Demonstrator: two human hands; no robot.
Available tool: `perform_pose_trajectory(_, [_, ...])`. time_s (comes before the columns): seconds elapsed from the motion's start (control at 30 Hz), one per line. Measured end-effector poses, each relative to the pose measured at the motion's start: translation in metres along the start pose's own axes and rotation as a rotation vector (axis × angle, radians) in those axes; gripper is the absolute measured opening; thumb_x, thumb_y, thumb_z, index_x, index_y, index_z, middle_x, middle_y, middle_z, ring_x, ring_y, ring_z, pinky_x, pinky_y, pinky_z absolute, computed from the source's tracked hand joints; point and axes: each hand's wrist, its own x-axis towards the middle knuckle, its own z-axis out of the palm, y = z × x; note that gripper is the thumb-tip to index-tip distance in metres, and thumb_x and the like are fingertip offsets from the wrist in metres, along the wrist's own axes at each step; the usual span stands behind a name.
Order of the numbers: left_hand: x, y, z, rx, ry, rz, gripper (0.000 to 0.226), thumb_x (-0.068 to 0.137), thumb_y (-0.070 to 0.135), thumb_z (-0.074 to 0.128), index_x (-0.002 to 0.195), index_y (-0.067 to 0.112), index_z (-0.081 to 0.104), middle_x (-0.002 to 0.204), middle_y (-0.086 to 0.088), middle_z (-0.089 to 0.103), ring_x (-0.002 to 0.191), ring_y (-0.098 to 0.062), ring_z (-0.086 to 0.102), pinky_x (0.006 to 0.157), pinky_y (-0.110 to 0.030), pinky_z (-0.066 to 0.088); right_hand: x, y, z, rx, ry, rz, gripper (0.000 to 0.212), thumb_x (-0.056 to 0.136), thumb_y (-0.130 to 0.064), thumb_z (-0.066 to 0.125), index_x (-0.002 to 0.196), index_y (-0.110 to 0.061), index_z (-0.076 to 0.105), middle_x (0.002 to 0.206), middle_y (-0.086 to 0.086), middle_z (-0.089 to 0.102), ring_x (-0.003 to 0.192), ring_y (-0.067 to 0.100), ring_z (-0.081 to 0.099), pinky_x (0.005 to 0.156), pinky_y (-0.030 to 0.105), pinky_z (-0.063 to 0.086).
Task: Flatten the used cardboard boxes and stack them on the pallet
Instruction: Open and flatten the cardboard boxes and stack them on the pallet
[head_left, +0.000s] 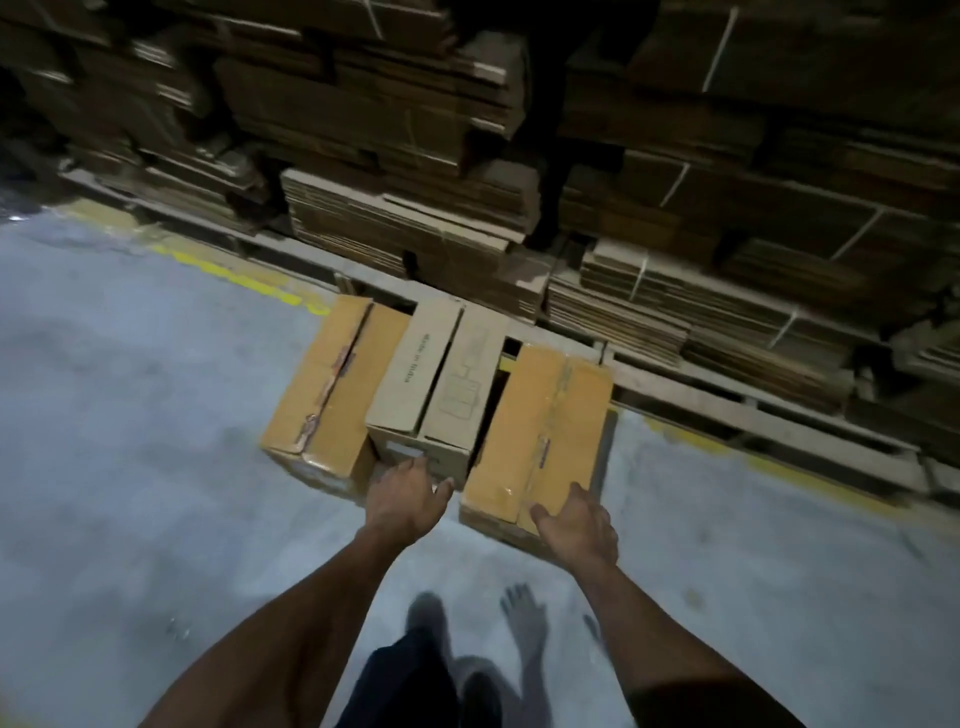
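Cardboard everywhere: left yellow box on the floor, plain brown box wedged beside it, right yellow box next, all three unflattened, just in front of the pallet. Left hand reaching at the brown box's near end, fingers relaxed, gripping nothing. Right hand spread over the right box's near corner, holding nothing. Best to slit the tape seam first, then fold flat.

Both hands reach, seemingly touching, floor boxes.
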Motion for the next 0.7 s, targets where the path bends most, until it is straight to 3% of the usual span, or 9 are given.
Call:
perform_pose_trajectory(0.33, [0.168, 0.028, 0.116, -0.012, -0.261, -0.094, 0.074, 0.100, 0.060, 0.038, 0.152, 0.009, 0.032, 0.154, -0.014, 0.041, 0.139, -0.033, 0.042, 0.110, -0.043, 0.039, 0.160, 0.047, 0.059, 0.166, -0.020, 0.213, 0.075, 0.085, -0.060, 0.061, 0.144, -0.018, 0.042, 0.141, 0.007, 0.055, 0.126, 0.031, 0.052, 0.104, 0.046, 0.047])
perform_pose_trajectory(0.5, [0.244, 0.017, 0.193, -0.066, -0.285, -0.186, 0.084, 0.095, 0.067, 0.042, 0.153, 0.008, 0.031, 0.154, -0.017, 0.040, 0.139, -0.036, 0.041, 0.110, -0.048, 0.039, 0.243, 0.085, 0.112, 0.258, -0.012, 0.257, 0.073, 0.082, -0.058, 0.070, 0.138, -0.016, 0.046, 0.130, 0.007, 0.060, 0.114, 0.028, 0.058, 0.096, 0.047, 0.052])
perform_pose_trajectory(0.7, [0.314, -0.009, 0.271, -0.102, -0.253, -0.267, 0.088, 0.091, 0.074, 0.040, 0.147, 0.006, 0.040, 0.149, -0.020, 0.047, 0.133, -0.039, 0.047, 0.104, -0.048, 0.043, 0.334, 0.129, 0.160, 0.224, 0.003, 0.280, 0.091, 0.087, -0.058, 0.068, 0.151, -0.007, 0.027, 0.152, 0.014, 0.039, 0.136, 0.033, 0.041, 0.108, 0.043, 0.037])
